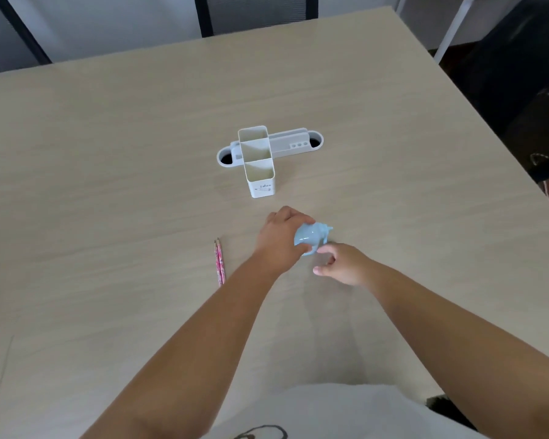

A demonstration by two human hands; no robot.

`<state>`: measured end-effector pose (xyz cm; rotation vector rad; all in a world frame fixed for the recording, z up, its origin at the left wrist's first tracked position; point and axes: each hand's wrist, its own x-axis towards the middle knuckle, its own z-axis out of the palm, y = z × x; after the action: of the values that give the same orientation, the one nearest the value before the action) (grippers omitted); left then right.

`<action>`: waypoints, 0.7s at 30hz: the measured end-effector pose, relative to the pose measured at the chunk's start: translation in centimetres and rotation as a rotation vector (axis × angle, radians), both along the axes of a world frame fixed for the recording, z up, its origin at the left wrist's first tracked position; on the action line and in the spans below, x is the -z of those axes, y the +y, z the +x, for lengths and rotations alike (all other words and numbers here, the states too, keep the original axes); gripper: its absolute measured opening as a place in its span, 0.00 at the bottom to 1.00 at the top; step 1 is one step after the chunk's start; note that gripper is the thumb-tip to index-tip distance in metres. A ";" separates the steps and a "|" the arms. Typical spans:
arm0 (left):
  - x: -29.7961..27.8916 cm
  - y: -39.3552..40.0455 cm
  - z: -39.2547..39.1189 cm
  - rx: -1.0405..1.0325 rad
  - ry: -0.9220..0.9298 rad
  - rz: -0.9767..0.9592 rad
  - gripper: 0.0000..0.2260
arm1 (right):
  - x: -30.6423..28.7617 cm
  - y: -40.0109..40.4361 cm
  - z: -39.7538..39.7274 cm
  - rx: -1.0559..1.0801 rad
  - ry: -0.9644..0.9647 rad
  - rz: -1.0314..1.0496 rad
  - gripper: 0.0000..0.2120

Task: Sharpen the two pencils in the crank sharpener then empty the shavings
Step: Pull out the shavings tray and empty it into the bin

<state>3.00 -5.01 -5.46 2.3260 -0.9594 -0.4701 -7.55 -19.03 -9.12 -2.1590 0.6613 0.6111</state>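
A light blue crank sharpener (309,236) stands on the table (108,185) just below the middle of the view. My left hand (281,240) wraps around its left side and holds it. My right hand (341,263) is at its lower right, fingers curled by the crank side; whether they grip the handle is unclear. Two pink patterned pencils (220,261) lie side by side on the table to the left of my left hand, tips pointing away from me. Nothing sticks out of the sharpener.
A white three-compartment pencil holder (260,182) stands beyond the sharpener, with a grey cable port cover (292,144) set in the table behind it. Dark chairs sit beyond the far and right table edges.
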 end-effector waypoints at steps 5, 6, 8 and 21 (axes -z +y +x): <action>0.1 0.1 0.0 -0.009 0.014 -0.020 0.22 | 0.3 -0.7 1.2 0.030 -0.067 -0.023 0.09; 0.1 0.1 0.0 -0.008 0.017 -0.020 0.22 | 0.5 -0.8 1.5 0.047 -0.073 -0.008 0.07; 0.0 0.1 -0.1 -0.017 0.025 -0.026 0.22 | 0.6 -1.2 2.0 0.074 -0.079 0.032 0.09; 0.1 0.1 0.0 -0.022 0.017 -0.030 0.22 | 0.5 -3.4 2.6 0.070 -0.184 0.171 0.20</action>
<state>3.01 -4.93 -5.53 2.2998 -0.9259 -0.4625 -4.90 -22.41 -9.61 -1.9957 0.5616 0.4108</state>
